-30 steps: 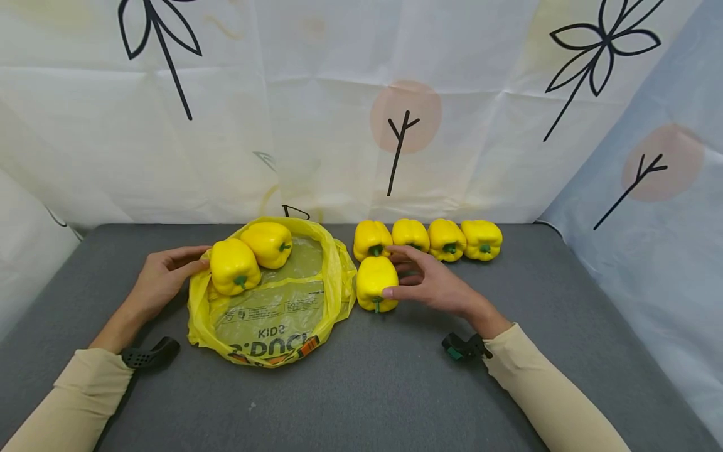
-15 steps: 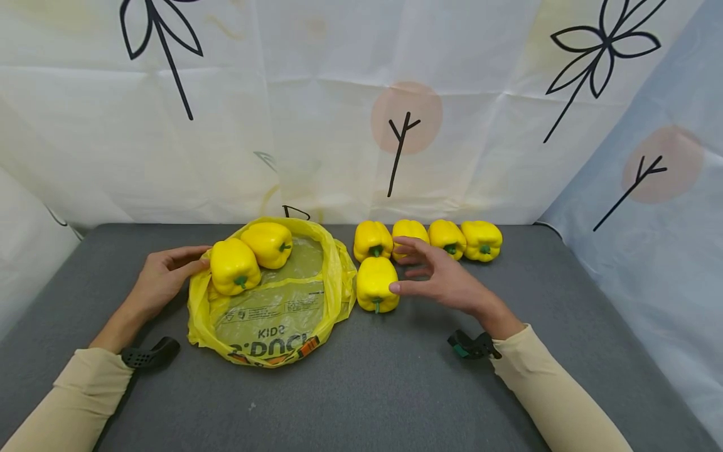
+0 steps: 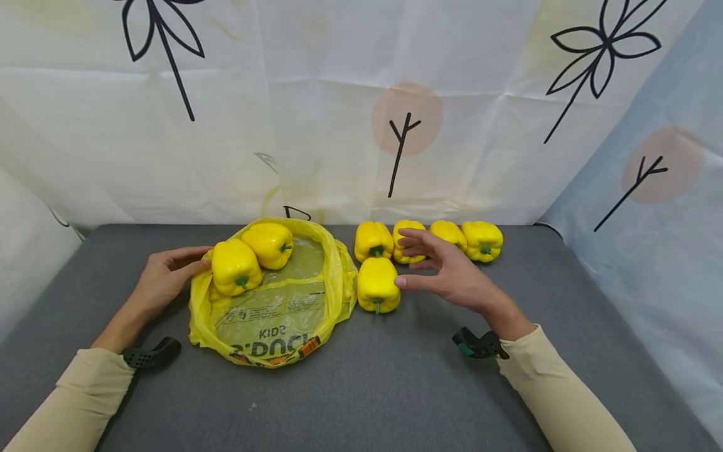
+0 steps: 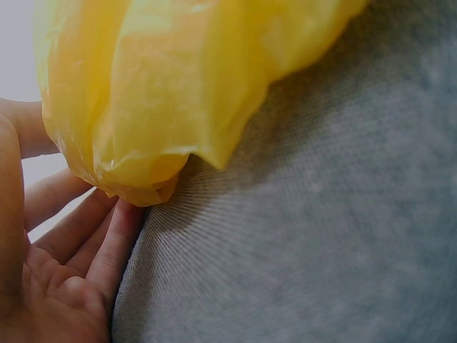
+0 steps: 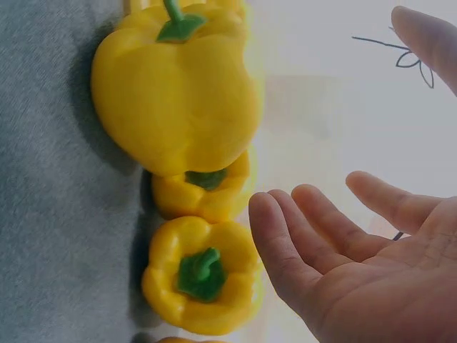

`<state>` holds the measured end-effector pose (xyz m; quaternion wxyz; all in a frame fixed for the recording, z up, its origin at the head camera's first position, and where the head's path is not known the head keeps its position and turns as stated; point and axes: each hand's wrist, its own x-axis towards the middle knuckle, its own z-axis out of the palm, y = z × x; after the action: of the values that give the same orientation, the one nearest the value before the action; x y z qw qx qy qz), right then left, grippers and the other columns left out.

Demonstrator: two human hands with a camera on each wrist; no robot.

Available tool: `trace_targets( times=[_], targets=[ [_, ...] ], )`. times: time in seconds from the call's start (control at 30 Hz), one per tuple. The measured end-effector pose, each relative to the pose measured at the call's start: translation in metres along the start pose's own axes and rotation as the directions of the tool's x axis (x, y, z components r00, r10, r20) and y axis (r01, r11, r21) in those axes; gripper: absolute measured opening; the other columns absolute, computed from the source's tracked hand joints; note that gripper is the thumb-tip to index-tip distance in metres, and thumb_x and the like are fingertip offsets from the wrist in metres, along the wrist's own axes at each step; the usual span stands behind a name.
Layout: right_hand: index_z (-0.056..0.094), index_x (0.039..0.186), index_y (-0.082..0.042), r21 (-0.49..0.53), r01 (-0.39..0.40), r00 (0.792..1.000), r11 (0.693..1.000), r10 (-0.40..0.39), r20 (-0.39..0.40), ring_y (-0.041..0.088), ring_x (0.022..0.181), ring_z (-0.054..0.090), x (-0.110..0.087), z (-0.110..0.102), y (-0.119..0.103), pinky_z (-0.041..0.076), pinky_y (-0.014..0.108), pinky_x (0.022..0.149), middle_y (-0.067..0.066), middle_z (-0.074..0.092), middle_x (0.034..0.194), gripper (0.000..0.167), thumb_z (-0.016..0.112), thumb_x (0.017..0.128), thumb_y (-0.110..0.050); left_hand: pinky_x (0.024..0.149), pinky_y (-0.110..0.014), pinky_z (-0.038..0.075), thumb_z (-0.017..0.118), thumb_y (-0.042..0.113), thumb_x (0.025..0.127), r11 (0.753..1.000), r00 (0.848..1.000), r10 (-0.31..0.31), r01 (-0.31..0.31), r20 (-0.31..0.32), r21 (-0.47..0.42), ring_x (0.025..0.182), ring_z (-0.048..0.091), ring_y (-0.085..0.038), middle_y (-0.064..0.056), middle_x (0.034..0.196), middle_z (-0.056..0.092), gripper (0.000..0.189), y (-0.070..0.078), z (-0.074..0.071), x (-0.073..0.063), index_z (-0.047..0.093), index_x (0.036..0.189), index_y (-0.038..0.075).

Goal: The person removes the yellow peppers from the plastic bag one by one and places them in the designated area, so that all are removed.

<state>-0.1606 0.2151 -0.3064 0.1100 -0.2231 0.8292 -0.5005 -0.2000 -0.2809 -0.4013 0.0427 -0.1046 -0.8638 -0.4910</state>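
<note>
My left hand (image 3: 169,279) holds the left rim of a yellow plastic bag (image 3: 339,276); in the left wrist view, crinkled bag film (image 4: 164,93) covers the fingertips. Inside the bag, two yellow bell peppers with green stems lie at the left and back: a nearer bell pepper (image 3: 234,267) and a farther one (image 3: 268,245). My right hand (image 3: 452,276) hovers with spread fingers and nothing in them. Just left of its thumb, a single bell pepper (image 3: 377,284) stands on the table by the bag's right side. The right wrist view shows this pepper (image 5: 178,93) large, apart from the fingers.
Along the back of the grey table (image 3: 361,395) runs a row of several more yellow bell peppers (image 3: 482,241), partly hidden by my right hand. A white cloth backdrop (image 3: 316,113) with plant drawings rises directly behind the table.
My right hand has drawn back to the right, its thumb and fingers leaving the front bell pepper, which stays in place. The left hand and the bag have not moved.
</note>
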Motion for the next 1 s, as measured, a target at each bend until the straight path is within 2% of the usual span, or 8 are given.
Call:
trace_targets(
  times=[0.23, 0.4, 0.7, 1.0],
  targets=[
    [0.036, 0.158, -0.018, -0.011, 0.022, 1.0, 1.0, -0.022, -0.002, 0.04, 0.137, 0.043, 0.005, 0.005, -0.015, 0.04, 0.056, 0.11, 0.015, 0.04, 0.154, 0.079, 0.079, 0.092, -0.023, 0.082, -0.007, 0.045, 0.061, 0.025, 0.104, 1.0, 1.0, -0.003, 0.003, 0.003, -0.008, 0.104, 0.054, 0.012, 0.03, 0.112, 0.058, 0.048, 0.001, 0.0, 0.0, 0.056, 0.14, -0.007],
    [0.036, 0.158, -0.02, 0.019, 0.056, 0.998, 0.998, -0.057, 0.012, 0.035, 0.138, 0.044, 0.012, 0.012, -0.028, 0.038, 0.057, 0.111, 0.012, 0.04, 0.154, 0.077, 0.078, 0.093, -0.022, 0.083, -0.007, 0.045, 0.061, 0.027, 0.104, 1.0, 1.0, 0.003, -0.003, 0.004, -0.006, 0.105, 0.054, 0.011, 0.03, 0.112, 0.058, 0.049, 0.003, 0.0, -0.001, 0.057, 0.14, -0.006],
    [0.039, 0.156, -0.022, 0.097, 0.118, 0.993, 0.988, -0.12, 0.015, 0.024, 0.137, 0.045, 0.034, 0.031, -0.051, 0.04, 0.05, 0.111, -0.001, 0.045, 0.15, 0.076, 0.078, 0.091, -0.021, 0.083, -0.007, 0.046, 0.061, 0.027, 0.104, 1.0, 1.0, 0.007, -0.007, 0.01, -0.011, 0.105, 0.055, 0.01, 0.029, 0.113, 0.058, 0.049, 0.003, 0.001, -0.001, 0.057, 0.14, -0.007],
    [0.04, 0.156, -0.019, 0.182, 0.202, 0.978, 0.962, -0.209, 0.019, 0.02, 0.133, 0.049, 0.061, 0.052, -0.073, 0.042, 0.043, 0.11, 0.001, 0.047, 0.149, 0.071, 0.074, 0.093, -0.014, 0.083, -0.007, 0.046, 0.061, 0.025, 0.104, 1.0, 1.0, 0.003, -0.002, 0.017, -0.016, 0.105, 0.054, 0.011, 0.03, 0.113, 0.058, 0.049, 0.002, -0.001, -0.001, 0.056, 0.14, -0.007]
  ],
)
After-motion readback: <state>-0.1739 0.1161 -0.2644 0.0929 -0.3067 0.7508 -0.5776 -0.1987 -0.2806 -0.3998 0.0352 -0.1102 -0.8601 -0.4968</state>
